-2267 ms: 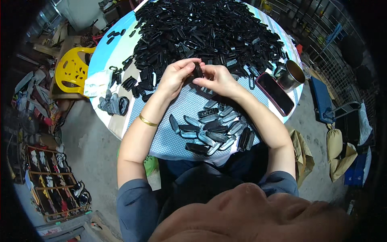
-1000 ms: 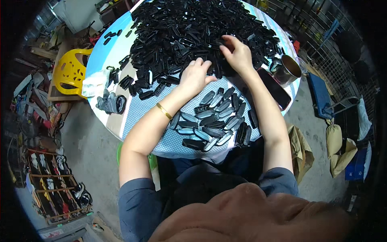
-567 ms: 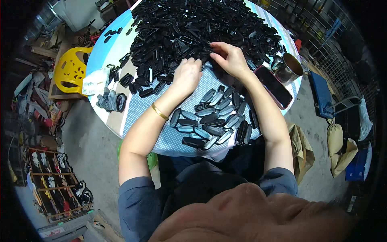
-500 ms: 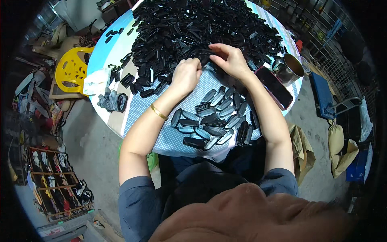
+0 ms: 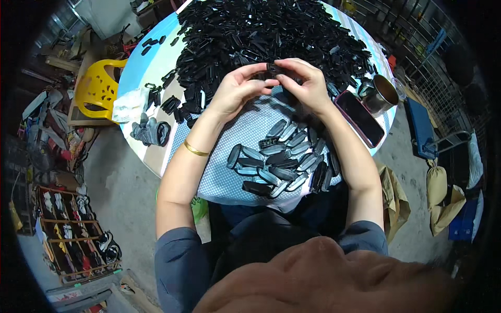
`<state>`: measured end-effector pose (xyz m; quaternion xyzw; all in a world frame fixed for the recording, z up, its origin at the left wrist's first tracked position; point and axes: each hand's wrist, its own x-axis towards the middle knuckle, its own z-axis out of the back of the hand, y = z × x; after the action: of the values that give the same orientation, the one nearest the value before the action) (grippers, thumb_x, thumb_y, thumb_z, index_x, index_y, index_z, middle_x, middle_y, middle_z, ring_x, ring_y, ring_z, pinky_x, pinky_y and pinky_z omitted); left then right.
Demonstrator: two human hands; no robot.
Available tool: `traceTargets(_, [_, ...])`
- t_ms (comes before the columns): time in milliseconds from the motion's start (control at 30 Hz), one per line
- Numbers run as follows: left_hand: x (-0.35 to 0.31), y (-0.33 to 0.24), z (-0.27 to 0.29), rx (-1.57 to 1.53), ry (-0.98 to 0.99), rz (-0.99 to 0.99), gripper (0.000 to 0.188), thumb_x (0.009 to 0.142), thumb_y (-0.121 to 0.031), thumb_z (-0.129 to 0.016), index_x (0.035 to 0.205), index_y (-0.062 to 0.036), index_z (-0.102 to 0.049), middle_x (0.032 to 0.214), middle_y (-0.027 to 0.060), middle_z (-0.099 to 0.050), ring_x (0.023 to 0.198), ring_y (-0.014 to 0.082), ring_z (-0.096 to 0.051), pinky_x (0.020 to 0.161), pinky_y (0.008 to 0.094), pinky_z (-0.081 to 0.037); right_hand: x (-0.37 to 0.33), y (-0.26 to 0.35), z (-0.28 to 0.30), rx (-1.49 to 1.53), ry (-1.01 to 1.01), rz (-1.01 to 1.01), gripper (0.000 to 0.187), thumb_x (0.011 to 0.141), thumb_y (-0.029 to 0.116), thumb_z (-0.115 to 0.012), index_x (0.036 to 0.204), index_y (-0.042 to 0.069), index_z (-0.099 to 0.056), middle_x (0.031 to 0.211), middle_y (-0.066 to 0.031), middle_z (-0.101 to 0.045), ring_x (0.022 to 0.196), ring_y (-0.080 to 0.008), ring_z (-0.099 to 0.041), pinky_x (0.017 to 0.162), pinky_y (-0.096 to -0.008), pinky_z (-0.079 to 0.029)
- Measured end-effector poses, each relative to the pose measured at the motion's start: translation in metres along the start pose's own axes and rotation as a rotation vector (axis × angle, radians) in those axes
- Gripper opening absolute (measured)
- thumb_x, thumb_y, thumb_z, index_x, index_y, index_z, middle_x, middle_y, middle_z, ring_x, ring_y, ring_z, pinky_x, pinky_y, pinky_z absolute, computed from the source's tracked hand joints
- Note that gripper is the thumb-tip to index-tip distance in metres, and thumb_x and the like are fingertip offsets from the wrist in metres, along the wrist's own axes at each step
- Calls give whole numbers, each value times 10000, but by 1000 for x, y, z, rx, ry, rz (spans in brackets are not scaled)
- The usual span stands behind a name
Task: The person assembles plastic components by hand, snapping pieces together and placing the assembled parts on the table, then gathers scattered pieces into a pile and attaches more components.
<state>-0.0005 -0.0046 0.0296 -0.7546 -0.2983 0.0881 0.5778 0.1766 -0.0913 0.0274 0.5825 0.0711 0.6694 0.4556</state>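
A small black plastic piece (image 5: 272, 68) is held up between both hands at the near edge of a large heap of black plastic pieces (image 5: 250, 39). My right hand (image 5: 308, 86) pinches it with curved fingers and thumb. My left hand (image 5: 236, 94) grips its left end with the fingertips, the thumb stretched below. The exact shape of the piece is partly hidden by the fingers. Between my forearms lies a smaller group of oblong black and grey plastic pieces (image 5: 284, 161), spread on a dotted light-blue cloth (image 5: 209, 175).
A phone (image 5: 360, 119) and a metal cup (image 5: 381, 94) stand right of my right forearm. On the left are a grey glove (image 5: 150, 131), a white packet (image 5: 130, 106) and several loose black pieces. A yellow chair (image 5: 96, 88) stands beside the round table; a blue cart (image 5: 420, 125) is at right.
My hands have lifted slightly from the heap's edge, and a black plastic piece now shows between the fingertips. The left fingers have uncurled and stretched toward the right hand.
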Motion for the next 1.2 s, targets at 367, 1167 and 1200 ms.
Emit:
traceTargets(367, [2, 8, 4, 552, -132, -214, 307, 846, -66, -597, 1148, -15, -605, 1039, 34, -572, 778, 83, -548, 655, 204, -440, -6, 0, -10, -81, 31, 17, 267, 750, 11, -684, 1013, -16, -649, 975, -92, -641, 816, -133, -633, 683, -223, -517])
traceTargets(1167, [-2, 10, -3, 140, -111, -197, 271, 897, -70, -556, 1139, 51, -574, 1071, 153, -632, 980, 199, -607, 894, 295, -467, -12, 6, -15, 53, 187, -301, 293, 779, 233, -710, 901, -31, -672, 689, -45, -633, 609, -71, -528, 550, -245, -421])
traceTargets(1200, [-2, 11, -3, 167, -111, -219, 274, 900, -77, -551, 1142, 50, -569, 1067, 156, -634, 972, 199, -611, 890, 293, -471, -15, 4, -17, 8, 152, -245, 296, 778, 235, -712, 909, -27, -671, 673, -40, -625, 597, -66, -516, 537, -247, -413])
